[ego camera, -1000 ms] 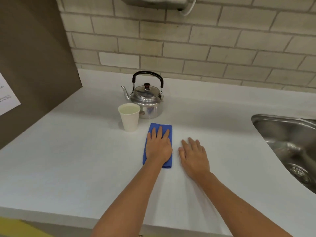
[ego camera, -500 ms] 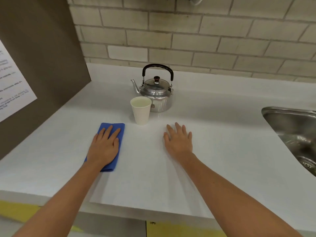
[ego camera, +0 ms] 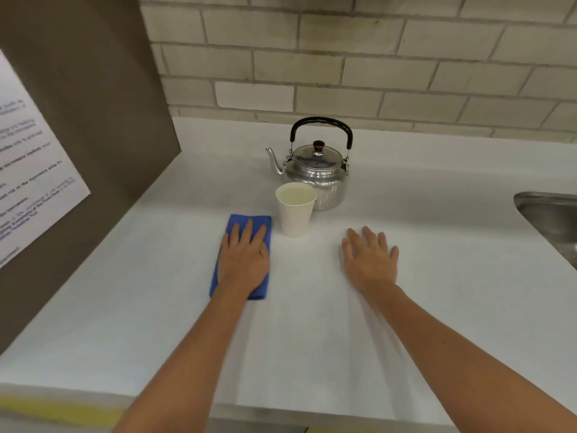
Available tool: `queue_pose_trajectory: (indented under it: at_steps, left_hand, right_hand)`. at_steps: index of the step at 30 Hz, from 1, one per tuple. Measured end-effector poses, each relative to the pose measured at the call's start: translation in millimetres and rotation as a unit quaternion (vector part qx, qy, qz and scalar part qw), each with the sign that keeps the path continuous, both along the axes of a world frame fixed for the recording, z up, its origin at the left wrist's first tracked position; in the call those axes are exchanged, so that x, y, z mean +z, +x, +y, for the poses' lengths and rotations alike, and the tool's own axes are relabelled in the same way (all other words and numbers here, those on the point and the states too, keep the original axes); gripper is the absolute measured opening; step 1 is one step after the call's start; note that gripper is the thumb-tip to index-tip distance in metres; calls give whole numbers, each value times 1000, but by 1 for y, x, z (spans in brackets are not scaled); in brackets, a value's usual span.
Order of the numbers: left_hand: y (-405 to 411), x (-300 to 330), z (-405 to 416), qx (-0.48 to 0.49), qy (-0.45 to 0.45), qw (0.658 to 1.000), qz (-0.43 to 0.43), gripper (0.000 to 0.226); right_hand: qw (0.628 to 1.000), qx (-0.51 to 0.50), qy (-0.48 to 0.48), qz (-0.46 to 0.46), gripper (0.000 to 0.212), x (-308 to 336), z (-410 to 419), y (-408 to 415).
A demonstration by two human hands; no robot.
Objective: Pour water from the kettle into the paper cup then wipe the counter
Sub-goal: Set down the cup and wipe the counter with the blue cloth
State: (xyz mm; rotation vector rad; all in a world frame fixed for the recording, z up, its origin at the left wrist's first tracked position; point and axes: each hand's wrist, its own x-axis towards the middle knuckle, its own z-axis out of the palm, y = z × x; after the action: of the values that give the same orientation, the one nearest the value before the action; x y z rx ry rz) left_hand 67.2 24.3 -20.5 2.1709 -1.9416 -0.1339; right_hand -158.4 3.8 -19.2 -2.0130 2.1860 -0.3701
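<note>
Left hand (ego camera: 245, 260), fingers spread, presses the blue cloth (ego camera: 239, 254) flat for wiping the bench (ego camera: 156, 307); right hand (ego camera: 370, 260) rests splayed, bracing. Filled paper cup (ego camera: 296, 209) stands before the kettle (ego camera: 317, 170).

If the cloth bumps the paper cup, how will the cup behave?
The paper cup looks nearly full, so it would probably slosh. It is tall with a narrow base, so it may tip. Its thin wall would likely dent if squeezed.

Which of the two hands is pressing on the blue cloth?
The left hand lies flat on the folded blue cloth, beside the white paper cup. The right hand rests on the bare white counter.
</note>
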Motion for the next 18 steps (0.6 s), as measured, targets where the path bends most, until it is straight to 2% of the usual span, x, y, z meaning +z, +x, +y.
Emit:
queue_pose_trajectory:
  at_steps: [4, 8, 12, 18]
  left_hand:
    - [-33, -8, 73, -17, -19, 1000, 5, 51]
    - [-8, -10, 91, 4, -7, 1000, 10, 51]
    - [26, -2, 44, 55, 2, 998, 12, 51]
    - [36, 5, -60, 31, 20, 999, 4, 50]
  right_hand:
    - [1000, -1, 0, 4, 45, 2, 5, 1]
    - [1000, -7, -8, 8, 43, 7, 5, 8]
    - [1000, -27, 7, 4, 42, 12, -1, 15]
    - [998, -66, 13, 2, 43, 7, -16, 22]
